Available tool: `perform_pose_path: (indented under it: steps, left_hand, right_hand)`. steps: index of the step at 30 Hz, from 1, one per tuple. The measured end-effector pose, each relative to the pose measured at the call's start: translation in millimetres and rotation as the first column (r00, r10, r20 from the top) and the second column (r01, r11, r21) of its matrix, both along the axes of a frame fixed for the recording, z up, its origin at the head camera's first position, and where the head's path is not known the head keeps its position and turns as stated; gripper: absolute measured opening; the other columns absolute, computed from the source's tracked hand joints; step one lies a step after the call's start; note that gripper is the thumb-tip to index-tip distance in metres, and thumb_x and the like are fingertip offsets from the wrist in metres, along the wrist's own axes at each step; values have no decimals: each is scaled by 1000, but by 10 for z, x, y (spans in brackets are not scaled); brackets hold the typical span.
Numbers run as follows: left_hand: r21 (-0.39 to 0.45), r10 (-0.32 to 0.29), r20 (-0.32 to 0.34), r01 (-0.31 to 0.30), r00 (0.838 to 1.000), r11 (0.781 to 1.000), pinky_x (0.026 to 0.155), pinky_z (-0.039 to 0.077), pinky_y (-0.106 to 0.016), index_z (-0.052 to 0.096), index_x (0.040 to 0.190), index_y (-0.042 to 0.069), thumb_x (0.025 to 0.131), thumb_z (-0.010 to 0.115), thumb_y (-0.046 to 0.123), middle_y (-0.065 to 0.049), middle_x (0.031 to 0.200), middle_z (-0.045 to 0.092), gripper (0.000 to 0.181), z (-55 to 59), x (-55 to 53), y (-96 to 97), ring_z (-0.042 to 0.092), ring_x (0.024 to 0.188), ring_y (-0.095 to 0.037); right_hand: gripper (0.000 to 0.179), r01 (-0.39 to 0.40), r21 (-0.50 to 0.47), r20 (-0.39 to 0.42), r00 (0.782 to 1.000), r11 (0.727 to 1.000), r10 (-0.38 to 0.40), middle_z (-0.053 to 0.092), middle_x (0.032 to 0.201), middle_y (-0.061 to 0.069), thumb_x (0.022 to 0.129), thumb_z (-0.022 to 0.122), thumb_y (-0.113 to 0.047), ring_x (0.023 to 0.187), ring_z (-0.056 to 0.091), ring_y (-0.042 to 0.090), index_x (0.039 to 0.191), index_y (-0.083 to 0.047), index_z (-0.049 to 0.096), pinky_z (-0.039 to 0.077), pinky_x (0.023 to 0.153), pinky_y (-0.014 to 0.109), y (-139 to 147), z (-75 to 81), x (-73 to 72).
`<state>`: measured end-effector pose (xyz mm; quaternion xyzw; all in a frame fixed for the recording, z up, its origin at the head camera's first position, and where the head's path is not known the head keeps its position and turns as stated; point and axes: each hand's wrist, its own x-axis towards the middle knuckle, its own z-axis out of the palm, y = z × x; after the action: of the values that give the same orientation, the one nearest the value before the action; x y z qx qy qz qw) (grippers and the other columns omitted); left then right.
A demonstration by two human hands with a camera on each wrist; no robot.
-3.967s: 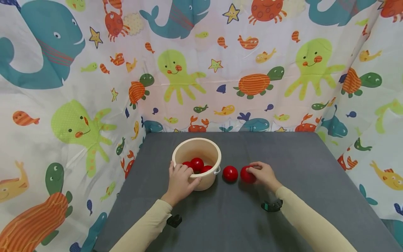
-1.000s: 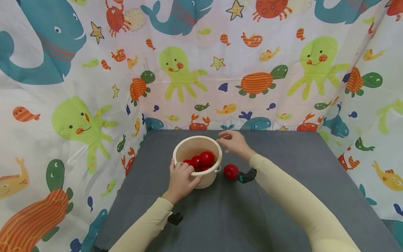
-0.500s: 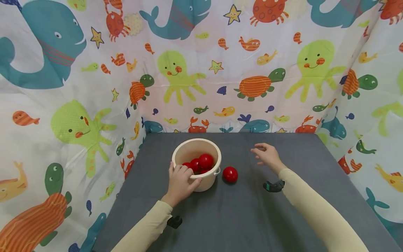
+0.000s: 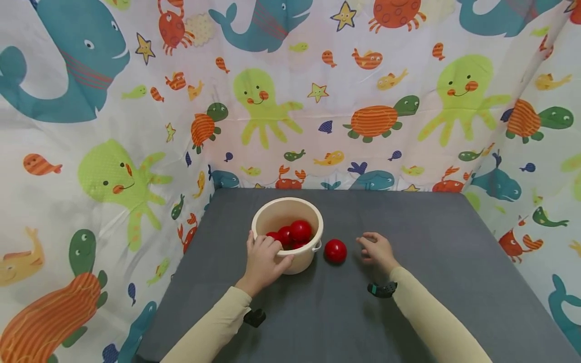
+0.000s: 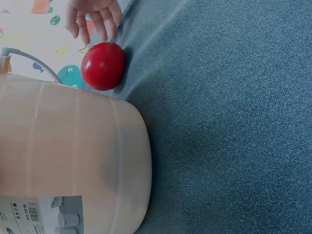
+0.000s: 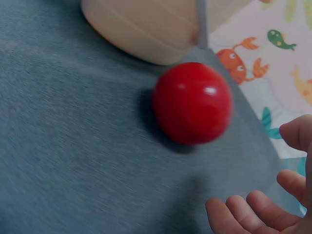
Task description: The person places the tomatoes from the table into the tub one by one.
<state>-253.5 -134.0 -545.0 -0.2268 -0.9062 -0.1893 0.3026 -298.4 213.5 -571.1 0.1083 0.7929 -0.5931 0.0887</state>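
Note:
A cream bucket (image 4: pixel 299 264) stands on the grey table, and my left hand (image 4: pixel 263 262) holds its near rim with the fingers bent over the edge. Inside lie several glossy red round objects (image 4: pixel 300 231), partly hidden by the rim and that hand. One more red round object (image 4: pixel 335 251) sits on the cloth just right of the bucket. To the right of it, my right hand (image 4: pixel 378 252) hovers with loosely bent, parted fingers and nothing in it. In the right wrist view, a gap separates the fingertips (image 6: pixel 217 209) from the red round object (image 6: pixel 193 103).
A small handle (image 4: pixel 316 246) hangs at the bucket's right side. Curtains (image 4: pixel 317 136) with sea-animal prints surround the table at the back and sides. Dark grey cloth (image 4: pixel 431 242) covers the tabletop. Both wrists wear black devices (image 4: pixel 382 290).
The red round object my right hand pinched four seconds ago is now in the bucket. That hand has come back right and lowered beside the remaining one. My left hand stays on the rim.

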Motion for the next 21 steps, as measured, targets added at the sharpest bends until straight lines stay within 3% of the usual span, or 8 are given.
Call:
perform_pose_path:
  steps: [8, 15, 21]
  left_hand:
    - [0, 3, 14, -3, 1000, 1000, 112, 28, -76, 60, 78, 20, 87, 64, 49, -3, 87, 68, 31, -3, -8, 18, 61, 97, -25]
    - [1, 3, -9, -3, 1000, 1000, 111, 29, -76, 60, 77, 20, 86, 66, 47, -3, 86, 68, 30, -17, -7, 14, 60, 96, -25]
    - [2, 1, -1, -1, 1000, 1000, 111, 29, -76, 60, 77, 20, 86, 66, 47, -3, 87, 68, 29, -11, 7, 13, 59, 96, -25]
  right_hand:
    - [59, 10, -26, -6, 1000, 1000, -10, 51, 149, 26, 99, 60, -33, 123, 60, 43, 147, -2, 46, 64, 79, 42, -241, -91, 35]
    - [61, 25, 53, -17, 1000, 998, -24, 53, 147, 28, 95, 65, -35, 126, 58, 41, 145, -5, 49, 64, 76, 39, -483, -157, 53]
    - [57, 20, 118, -38, 999, 993, -15, 58, 140, 25, 92, 70, -35, 114, 62, 37, 141, -10, 54, 63, 70, 33, -629, -213, 59]
